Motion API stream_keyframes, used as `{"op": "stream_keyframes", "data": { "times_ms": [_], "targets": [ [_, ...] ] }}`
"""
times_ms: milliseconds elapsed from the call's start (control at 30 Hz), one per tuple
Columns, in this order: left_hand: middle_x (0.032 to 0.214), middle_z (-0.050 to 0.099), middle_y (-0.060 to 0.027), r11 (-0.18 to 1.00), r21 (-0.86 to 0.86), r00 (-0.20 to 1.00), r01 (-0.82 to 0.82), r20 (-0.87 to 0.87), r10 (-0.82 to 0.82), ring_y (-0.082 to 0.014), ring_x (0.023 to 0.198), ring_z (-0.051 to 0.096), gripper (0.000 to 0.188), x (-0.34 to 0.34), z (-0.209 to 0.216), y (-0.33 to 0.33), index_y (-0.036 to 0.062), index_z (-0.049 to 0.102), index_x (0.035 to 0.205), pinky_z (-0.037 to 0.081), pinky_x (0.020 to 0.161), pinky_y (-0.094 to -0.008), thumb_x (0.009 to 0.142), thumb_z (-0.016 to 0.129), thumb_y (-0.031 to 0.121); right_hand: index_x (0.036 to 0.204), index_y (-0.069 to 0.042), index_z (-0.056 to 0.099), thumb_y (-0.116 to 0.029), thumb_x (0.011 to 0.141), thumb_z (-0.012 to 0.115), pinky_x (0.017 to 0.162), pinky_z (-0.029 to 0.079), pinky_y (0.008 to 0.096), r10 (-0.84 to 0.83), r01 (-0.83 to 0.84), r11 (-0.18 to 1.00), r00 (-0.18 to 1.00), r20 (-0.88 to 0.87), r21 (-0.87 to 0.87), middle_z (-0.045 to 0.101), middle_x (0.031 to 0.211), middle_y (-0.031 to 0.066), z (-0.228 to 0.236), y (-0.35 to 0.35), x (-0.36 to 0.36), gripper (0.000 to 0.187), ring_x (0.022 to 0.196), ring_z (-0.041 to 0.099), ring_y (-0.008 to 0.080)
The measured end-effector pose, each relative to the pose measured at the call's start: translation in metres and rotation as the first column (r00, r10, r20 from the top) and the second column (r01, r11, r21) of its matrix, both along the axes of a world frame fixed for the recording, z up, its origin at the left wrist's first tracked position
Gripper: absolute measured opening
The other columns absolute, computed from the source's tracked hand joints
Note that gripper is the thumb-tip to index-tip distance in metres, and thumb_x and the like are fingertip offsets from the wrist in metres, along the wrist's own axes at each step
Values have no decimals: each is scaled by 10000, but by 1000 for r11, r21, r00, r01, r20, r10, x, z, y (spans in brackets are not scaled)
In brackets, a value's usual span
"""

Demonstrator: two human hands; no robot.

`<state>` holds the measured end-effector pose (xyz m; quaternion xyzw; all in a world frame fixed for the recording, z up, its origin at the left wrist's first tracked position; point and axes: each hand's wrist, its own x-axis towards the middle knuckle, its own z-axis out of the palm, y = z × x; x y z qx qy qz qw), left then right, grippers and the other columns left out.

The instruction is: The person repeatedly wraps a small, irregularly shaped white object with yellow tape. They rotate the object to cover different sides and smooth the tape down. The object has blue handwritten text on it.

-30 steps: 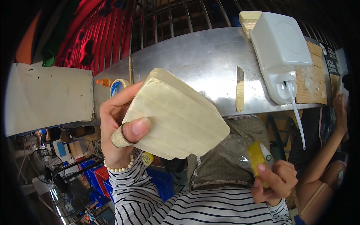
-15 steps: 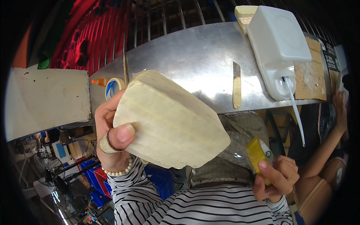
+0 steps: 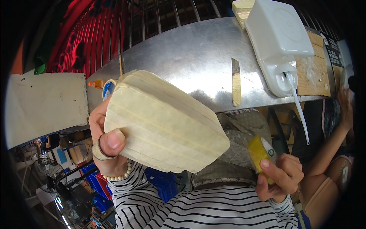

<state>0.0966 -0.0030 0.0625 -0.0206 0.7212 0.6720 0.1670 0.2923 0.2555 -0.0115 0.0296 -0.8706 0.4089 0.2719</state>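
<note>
My left hand [image 3: 110,147] is closed round the left end of a large cream block [image 3: 167,129] with rounded edges, its surface banded as if covered in strips of masking tape. The thumb presses on the near face; the other fingers are mostly hidden behind it. A band of tape circles the thumb. In my right hand [image 3: 281,176] a roll of yellow tape [image 3: 259,152] is pinched between thumb and fingers, apart from the block and to its right. Both things are held up over my lap, before the table edge.
On the metal table [image 3: 183,49] lie a blade with a cream-wrapped handle [image 3: 236,84], a white plastic container [image 3: 280,34] with a white strip hanging from it, cardboard [image 3: 314,72] and a blue-cored tape roll [image 3: 108,88]. A pale board [image 3: 45,107] is at left. Another person's arm [image 3: 335,141] is at right.
The block has shifted slightly left in my left hand's grip. The tape roll has moved slightly up and left in the picture. The whole view has shifted a little.
</note>
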Motion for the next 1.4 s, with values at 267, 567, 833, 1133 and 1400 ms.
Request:
{"op": "stream_keyframes", "data": {
  "times_ms": [267,567,833,1133,1400],
  "targets": [
    [1075,695,-165,997,67,999,36,31,-38,-230,947,700,891,1,2,5,-142,581,1247,540,885,-295,583,813,404,1024,-24,731,-124,691,661,414,258,270,65,-66,997,998,25,34,391,538,-8,-1,2,-3,355,402,291,122],
    [1100,692,-157,989,106,995,100,12,-102,-198,974,687,718,6,22,16,-115,582,1270,532,882,-289,711,768,295,1068,-127,782,-100,647,720,417,284,266,-86,79,995,989,-118,-61,320,538,-23,-11,-10,-17,427,410,315,133],
    [1129,686,-170,964,114,961,242,-165,-222,-203,1012,678,738,17,59,29,-105,582,1285,521,922,-312,725,801,323,1084,-88,771,-73,647,764,440,332,284,-101,103,995,988,-116,9,466,553,30,-12,-9,-12,437,441,413,168],
    [1107,701,-161,964,-1,840,265,-491,-231,-202,1001,686,752,46,105,40,-106,594,1275,532,923,-329,676,891,239,1350,12,562,-212,722,844,901,490,411,-27,-61,945,964,-263,-322,607,1192,237,-5,-11,-20,724,1016,617,346],
    [1058,718,-177,879,-261,532,399,-715,-454,-184,952,704,702,53,131,46,-103,646,1202,551,862,-295,636,920,209,1143,-121,715,-495,827,750,1039,412,483,51,48,987,816,-575,155,511,1335,290,131,42,-43,490,1240,513,391]
  ]
}}
